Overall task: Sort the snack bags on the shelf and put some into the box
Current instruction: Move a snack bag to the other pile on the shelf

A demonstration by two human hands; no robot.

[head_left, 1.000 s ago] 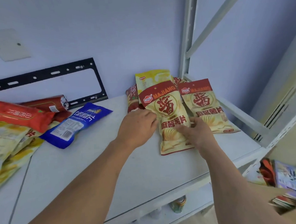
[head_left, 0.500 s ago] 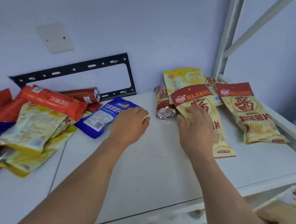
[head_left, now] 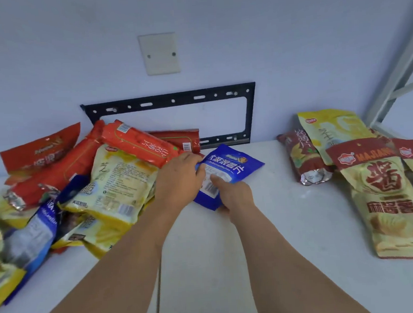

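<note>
Blue foil snack bag [head_left: 228, 172] sits on the white shelf [head_left: 278, 224], both hands on it: left hand [head_left: 180, 180] gripping its far-left edge, right hand [head_left: 232, 193] pinching the near corner.

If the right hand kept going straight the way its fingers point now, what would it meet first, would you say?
The right hand already rests on the blue snack bag. Pushing on up and left, it would probably meet the left hand, with the orange snack bag beyond; depth is unclear.
</note>
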